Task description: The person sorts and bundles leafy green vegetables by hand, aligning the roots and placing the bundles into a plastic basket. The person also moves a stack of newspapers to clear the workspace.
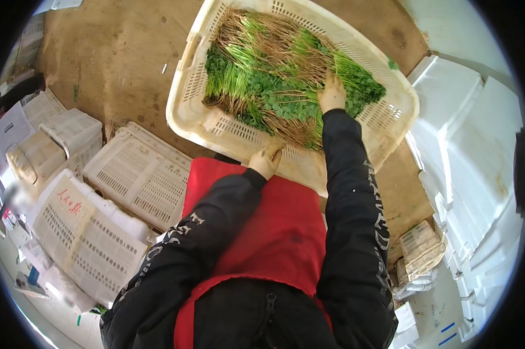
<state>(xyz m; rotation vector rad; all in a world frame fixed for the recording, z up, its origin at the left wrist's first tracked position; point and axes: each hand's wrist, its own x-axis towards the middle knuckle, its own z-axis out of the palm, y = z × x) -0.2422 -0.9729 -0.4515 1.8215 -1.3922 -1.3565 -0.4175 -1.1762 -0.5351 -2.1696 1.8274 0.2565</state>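
In front of me sits a large cream plastic crate (pixel 179 102) with slotted walls. Rows of leafy green herbs (pixel 288 98), which look like coriander with brown roots attached, lie bundled in it. My right hand (pixel 333 94) reaches into the crate, its fingers down among stems and roots on the right side. Whether those fingers close around any stems is hidden. At the near wall, my left hand (pixel 266 160) has its fingers over the crate's rim and the thumb below them.
On the left stand an upturned slotted crate (pixel 140 170), a newspaper-covered stack (pixel 88 240) and a smaller crate (pixel 81 131). White foam boxes (pixel 480 144) line the right side. Bundled paper (pixel 419 248) lies on the brown floor (pixel 114 56) at lower right. A red apron (pixel 262 227) covers my lap.
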